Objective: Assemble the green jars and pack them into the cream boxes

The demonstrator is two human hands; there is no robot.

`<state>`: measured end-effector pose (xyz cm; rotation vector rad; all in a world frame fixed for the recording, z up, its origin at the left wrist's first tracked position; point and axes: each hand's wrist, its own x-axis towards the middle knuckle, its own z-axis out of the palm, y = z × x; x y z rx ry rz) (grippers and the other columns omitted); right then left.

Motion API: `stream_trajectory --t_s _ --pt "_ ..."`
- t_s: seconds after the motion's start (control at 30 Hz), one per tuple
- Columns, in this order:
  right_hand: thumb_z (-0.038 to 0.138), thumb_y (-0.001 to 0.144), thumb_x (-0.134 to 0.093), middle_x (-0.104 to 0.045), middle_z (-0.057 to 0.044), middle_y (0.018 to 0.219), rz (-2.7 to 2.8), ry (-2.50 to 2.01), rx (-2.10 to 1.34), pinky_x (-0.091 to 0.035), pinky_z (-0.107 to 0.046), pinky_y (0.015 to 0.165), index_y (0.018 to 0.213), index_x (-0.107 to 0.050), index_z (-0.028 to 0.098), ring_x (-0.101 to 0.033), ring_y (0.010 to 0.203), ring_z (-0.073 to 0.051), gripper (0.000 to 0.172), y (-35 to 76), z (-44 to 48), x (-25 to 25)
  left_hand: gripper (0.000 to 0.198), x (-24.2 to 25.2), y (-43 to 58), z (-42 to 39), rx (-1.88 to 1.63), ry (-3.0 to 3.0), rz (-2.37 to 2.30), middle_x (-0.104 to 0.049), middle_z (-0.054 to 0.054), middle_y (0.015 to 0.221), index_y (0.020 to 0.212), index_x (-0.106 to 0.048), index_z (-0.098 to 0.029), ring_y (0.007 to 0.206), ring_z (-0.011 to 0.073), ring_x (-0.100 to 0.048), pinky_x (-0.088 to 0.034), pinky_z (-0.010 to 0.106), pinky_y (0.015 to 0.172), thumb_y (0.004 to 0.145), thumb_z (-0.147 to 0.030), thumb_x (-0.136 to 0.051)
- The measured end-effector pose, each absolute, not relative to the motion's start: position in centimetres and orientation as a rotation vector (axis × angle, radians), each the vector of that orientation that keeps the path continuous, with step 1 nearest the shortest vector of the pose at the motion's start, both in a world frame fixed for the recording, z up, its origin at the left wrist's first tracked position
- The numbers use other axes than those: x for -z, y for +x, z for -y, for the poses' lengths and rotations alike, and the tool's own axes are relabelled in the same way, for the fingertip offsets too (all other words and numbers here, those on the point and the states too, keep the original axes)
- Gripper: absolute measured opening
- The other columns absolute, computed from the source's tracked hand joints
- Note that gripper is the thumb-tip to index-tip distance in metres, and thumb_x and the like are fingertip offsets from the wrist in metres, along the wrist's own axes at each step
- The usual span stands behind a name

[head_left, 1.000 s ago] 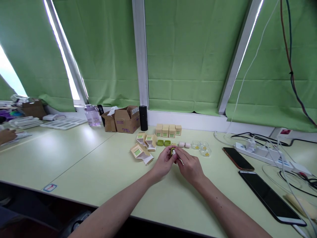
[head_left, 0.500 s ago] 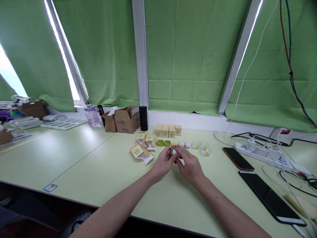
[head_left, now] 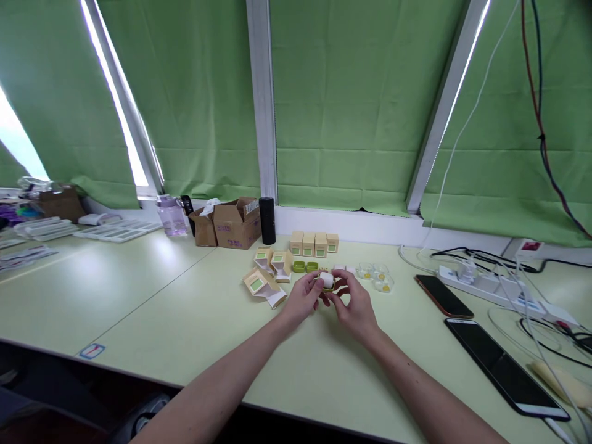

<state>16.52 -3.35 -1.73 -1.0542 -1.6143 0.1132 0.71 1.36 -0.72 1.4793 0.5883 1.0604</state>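
Over the pale green table (head_left: 152, 296), my left hand (head_left: 303, 298) and my right hand (head_left: 354, 305) meet at a small white and green case (head_left: 327, 280), each pinching one side of it. Just behind my hands lie two small green cases (head_left: 306, 266), small white pieces (head_left: 345, 269) and clear plastic shells (head_left: 377, 274). A row of small tan boxes (head_left: 314, 243) stands further back. Opened tan boxes (head_left: 268, 274) lie to the left of my hands.
Cardboard boxes (head_left: 231, 222), a black cylinder (head_left: 267, 220) and a clear bottle (head_left: 171, 215) stand by the window. At right are two phones (head_left: 502, 364), a power strip (head_left: 481, 282) and loose cables. White trays (head_left: 115, 230) lie at far left.
The small case has turned between my fingers, so its white side now faces up. Another person's hand at the far left edge has left the view.
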Motion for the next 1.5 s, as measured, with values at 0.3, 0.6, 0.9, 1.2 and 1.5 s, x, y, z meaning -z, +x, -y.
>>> stream_trajectory --t_s 0.3,0.6,0.9,1.2,1.5 --pt "0.04 0.089 -0.071 -0.073 -0.01 0.107 1.357 -0.95 -0.51 -0.067 -0.039 0.074 0.118 -0.062 0.021 -0.072 0.088 -0.022 0.035 16.4 3.0 1.3 0.045 0.6 0.0 -1.5 -1.244 1.61 -0.708 -0.072 0.011 0.107 0.128 -0.06 -0.02 0.089 0.0205 -0.068 -0.048 0.029 0.069 0.097 -0.052 -0.058" --pt "0.057 0.075 -0.084 -0.078 -0.01 0.086 1.099 -0.873 -0.846 -0.068 -0.043 0.064 0.102 -0.068 0.015 -0.076 0.067 -0.024 0.052 16.4 2.5 1.1 0.051 0.6 -0.7 -1.2 -1.491 2.229 -0.692 -0.063 0.01 0.136 0.139 -0.057 -0.03 0.13 0.03 -0.047 -0.041 0.05 0.11 0.092 -0.013 -0.06" --pt "0.058 0.067 -0.089 -0.078 -0.006 0.076 1.028 -0.892 -0.977 -0.066 -0.038 0.063 0.093 -0.072 0.016 -0.074 0.06 -0.021 0.052 16.4 2.9 0.4 0.053 0.5 -0.7 -0.9 -1.47 2.543 -0.742 -0.054 0.011 0.147 0.136 -0.056 -0.028 0.136 0.0318 -0.039 -0.042 0.057 0.112 0.09 -0.004 -0.059" --pt "0.064 0.067 -0.086 -0.076 -0.006 0.069 1.047 -0.937 -1.008 -0.062 -0.032 0.056 0.086 -0.073 0.016 -0.071 0.056 -0.019 0.053 16.5 2.5 0.8 0.048 0.5 -0.7 -0.9 -1.475 2.631 -0.777 -0.056 0.012 0.132 0.132 -0.061 -0.026 0.128 0.0317 -0.043 -0.046 0.054 0.107 0.089 -0.006 -0.064" --pt "0.071 0.074 -0.077 -0.067 -0.002 0.064 1.103 -0.927 -0.968 -0.05 -0.026 0.05 0.081 -0.07 0.017 -0.062 0.054 -0.015 0.054 16.8 2.6 1.3 0.044 1.0 -0.8 -1.9 -1.51 2.54 -0.79 -0.061 0.011 0.121 0.132 -0.063 -0.025 0.119 0.03 -0.05 -0.049 0.05 0.102 0.089 -0.023 -0.074"
